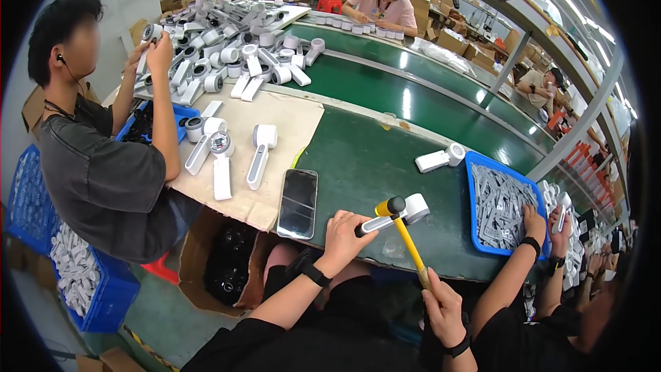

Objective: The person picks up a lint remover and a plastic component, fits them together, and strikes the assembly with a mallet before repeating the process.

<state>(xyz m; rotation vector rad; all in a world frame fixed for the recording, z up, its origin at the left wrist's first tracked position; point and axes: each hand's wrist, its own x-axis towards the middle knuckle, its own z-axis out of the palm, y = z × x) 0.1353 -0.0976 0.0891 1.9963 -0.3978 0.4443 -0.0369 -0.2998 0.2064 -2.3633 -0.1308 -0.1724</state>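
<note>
My left hand (344, 242) is closed round the handle end of a white handheld device with a round head (417, 208), above the green tabletop. A grey strip runs along the device's handle. In my right hand (444, 308) is the yellow handle of a small hammer (410, 244). The hammer's yellow-and-black head overlaps the device in view, just short of its round head; I cannot tell if they touch. A similar white device (441, 157) lies farther off on the green table, and a phone (298, 203) lies left of my left hand.
A blue tray (475, 231) of grey strips stands to the right, with a co-worker's hand in it. At left, another person holds a device beside a large pile of white devices (234, 55). A cardboard box (196, 282) sits below the table edge. Beyond runs a green conveyor (385, 89).
</note>
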